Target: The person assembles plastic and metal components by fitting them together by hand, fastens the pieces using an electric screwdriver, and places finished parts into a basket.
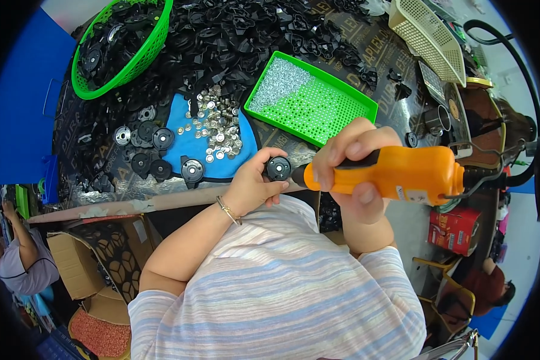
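Observation:
My left hand (255, 186) grips a round black plastic part (278, 168) with a small metal centre, just past the table's front edge. My right hand (357, 165) is wrapped round an orange electric screwdriver (402, 174). Its dark tip points left, close beside the black part; I cannot tell whether the two touch. Beyond my left hand, small round metal pieces (222, 132) lie heaped on a blue cloth (179, 129). Several similar round parts (162, 138) rest on and beside that cloth. Past the screwdriver sits a green perforated tray (342, 102) with small silver screws (276, 81) gathered at its left end.
Black plastic pieces (234, 42) cover the far table. A green basket (156, 54) full of them stands far left, a cream basket (429, 42) far right. The screwdriver's black cable (525, 174) runs off right. An open cardboard box (78, 264) stands lower left; other people sit at both sides.

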